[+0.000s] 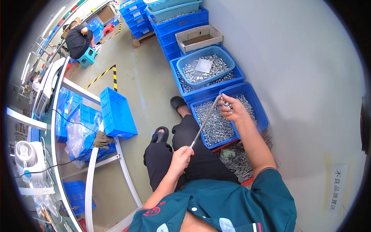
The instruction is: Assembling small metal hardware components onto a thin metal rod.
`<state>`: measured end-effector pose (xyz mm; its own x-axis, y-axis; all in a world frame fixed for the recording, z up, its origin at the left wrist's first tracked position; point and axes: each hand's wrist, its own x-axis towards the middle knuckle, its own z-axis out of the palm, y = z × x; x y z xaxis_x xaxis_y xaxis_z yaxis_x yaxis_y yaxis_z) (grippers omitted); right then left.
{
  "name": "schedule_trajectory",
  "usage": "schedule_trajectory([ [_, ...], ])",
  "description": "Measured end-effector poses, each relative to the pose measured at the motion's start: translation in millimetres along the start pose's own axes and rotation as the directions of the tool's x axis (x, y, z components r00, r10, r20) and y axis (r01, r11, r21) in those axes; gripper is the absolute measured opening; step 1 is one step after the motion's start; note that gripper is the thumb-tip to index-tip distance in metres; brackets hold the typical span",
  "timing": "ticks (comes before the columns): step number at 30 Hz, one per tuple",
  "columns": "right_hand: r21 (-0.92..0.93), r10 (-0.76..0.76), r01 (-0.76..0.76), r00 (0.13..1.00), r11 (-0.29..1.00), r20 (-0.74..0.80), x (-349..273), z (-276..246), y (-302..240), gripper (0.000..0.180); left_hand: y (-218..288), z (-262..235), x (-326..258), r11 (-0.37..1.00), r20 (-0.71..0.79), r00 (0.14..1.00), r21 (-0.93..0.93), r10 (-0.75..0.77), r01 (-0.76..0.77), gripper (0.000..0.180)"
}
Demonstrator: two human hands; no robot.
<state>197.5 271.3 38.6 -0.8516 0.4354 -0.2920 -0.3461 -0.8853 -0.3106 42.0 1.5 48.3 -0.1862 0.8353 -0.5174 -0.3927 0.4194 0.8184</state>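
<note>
Left hand (181, 158) curls round near end of thin grey metal rod (205, 121); right hand (233, 110) pinches far end, small silver metal pieces (227, 104) at fingers. Rod slants above lap, beside blue rectangular plastic bin (223, 143) of similar pieces. Looks mid-work: one rod in hand; plenty of pieces and loose metal rods (236, 162), near right, apparently left.

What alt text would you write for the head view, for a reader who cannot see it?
A person's left hand and right hand hold a thin metal rod between them, the right above blue bins of small metal parts. To the left is a blue crate; farther back, another person sits on a turquoise stool.
</note>
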Motion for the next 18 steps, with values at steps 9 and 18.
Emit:
schedule_trajectory([
  [9,-0.082,-0.092,0.089,0.995,0.993,-0.046,-0.1,3.3,6.6,0.014,-4.9,1.4,-1.6,0.997,0.006,0.999,0.052,0.049,-0.049,0.024],
  [18,-0.230,-0.134,0.121,0.990,0.966,-0.041,-7.2,9.9,4.0,0.013,-2.8,5.1,-1.6,0.990,-0.003,0.996,0.110,0.087,-0.086,0.022],
])
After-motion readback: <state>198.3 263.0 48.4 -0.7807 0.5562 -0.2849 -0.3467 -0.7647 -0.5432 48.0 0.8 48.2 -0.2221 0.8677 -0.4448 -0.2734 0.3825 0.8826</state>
